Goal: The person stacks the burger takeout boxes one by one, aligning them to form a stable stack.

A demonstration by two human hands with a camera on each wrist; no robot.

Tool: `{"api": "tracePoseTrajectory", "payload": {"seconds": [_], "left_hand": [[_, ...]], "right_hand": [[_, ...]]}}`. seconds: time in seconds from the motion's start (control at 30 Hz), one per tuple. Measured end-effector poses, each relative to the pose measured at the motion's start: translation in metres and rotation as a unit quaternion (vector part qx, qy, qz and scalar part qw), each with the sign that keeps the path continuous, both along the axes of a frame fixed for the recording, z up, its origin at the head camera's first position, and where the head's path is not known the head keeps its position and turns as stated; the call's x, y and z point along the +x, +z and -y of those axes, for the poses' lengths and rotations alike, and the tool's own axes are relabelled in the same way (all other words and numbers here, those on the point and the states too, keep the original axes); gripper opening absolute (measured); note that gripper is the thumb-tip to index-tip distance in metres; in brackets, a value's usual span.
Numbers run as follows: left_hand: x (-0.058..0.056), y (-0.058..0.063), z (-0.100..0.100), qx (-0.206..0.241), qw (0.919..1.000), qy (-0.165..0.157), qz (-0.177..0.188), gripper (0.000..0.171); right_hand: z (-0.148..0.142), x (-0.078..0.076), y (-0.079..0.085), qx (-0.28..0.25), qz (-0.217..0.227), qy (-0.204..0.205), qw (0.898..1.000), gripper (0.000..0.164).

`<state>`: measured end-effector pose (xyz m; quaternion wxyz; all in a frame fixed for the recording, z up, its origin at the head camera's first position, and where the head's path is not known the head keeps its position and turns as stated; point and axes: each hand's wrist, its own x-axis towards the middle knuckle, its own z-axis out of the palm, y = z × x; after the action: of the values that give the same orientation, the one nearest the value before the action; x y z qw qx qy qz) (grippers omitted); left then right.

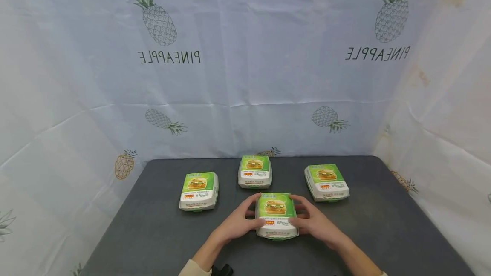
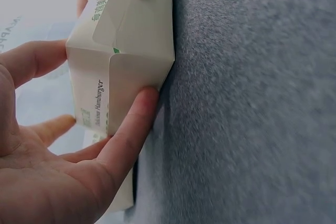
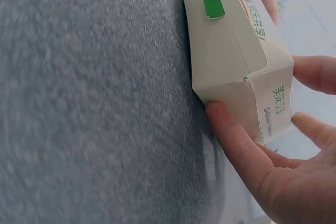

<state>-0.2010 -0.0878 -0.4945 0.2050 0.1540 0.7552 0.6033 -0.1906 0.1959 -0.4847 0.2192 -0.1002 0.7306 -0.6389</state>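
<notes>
A closed green and white hamburger box [image 1: 277,216] sits near the front middle of the dark table, between both hands. My left hand [image 1: 241,221] grips its left side, and my right hand [image 1: 312,221] grips its right side. Seen from the left wrist, digits touch the upper edge and lower side wall of the box [image 2: 126,24]. From the right wrist, the fingers hold the opposite end of the box [image 3: 231,45] the same way. The box's base lies close against the grey tabletop [image 3: 94,103], and a green tab shows on its front.
Three similar hamburger boxes stand further back: one at left [image 1: 198,191], one at back middle [image 1: 255,172] and one at right [image 1: 327,183]. A white pineapple-print cloth [image 1: 245,76] hangs behind the table [image 1: 153,233] and along both sides.
</notes>
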Motion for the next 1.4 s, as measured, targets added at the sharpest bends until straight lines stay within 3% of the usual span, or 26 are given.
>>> {"api": "tracePoseTrajectory", "payload": {"seconds": [0.67, 1.03, 1.17, 1.4], "left_hand": [[0.015, 0.001, 0.015, -0.048, 0.9984, -0.011, -0.029, 0.076], [0.020, 0.002, 0.020, -0.061, 0.9964, -0.012, -0.058, 0.077], [0.020, 0.002, 0.020, -0.039, 0.9965, -0.024, -0.070, 0.084], [0.018, -0.004, 0.021, -0.004, 0.9968, -0.065, -0.046, 0.111]], "right_hand": [[0.009, 0.016, 0.001, 0.005, 0.020, 0.015, 1.000, 0.080], [0.010, 0.018, 0.002, 0.014, 0.005, 0.033, 0.999, 0.079], [0.010, 0.020, 0.001, 0.023, -0.005, 0.036, 0.999, 0.079], [0.013, 0.022, 0.001, 0.038, -0.011, 0.028, 0.999, 0.081]]}}
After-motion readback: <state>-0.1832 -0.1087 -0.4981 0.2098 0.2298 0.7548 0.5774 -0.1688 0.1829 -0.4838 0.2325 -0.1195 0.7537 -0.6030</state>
